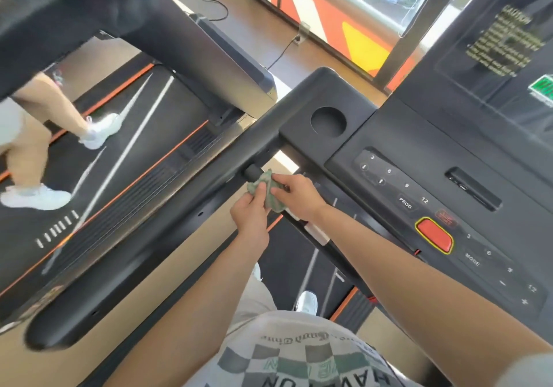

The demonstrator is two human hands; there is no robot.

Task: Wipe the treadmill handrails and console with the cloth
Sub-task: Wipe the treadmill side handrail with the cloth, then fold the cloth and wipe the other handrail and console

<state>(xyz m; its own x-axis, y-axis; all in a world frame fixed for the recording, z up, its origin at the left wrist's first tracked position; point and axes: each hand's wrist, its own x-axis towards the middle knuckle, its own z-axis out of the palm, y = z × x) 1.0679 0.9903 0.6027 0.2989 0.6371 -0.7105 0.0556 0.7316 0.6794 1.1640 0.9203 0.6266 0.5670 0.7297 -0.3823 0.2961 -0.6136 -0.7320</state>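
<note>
A crumpled green cloth (267, 189) is wrapped round the front crossbar (317, 237) of the black treadmill, close to where the bar meets the left handrail (143, 237). My left hand (250, 216) pinches the cloth from below with the thumb up against it. My right hand (297, 195) grips the cloth and the bar from the right. The console (434, 183) with its number keys and red stop button (434, 235) lies to the right of both hands. A round cup holder (328, 122) sits just above the hands.
On the neighbouring treadmill (119, 153) at the left a person in white shoes (36, 196) is walking. Power cables (209, 0) cross the brown floor beyond. A glass wall with orange panels (344, 12) stands at the back.
</note>
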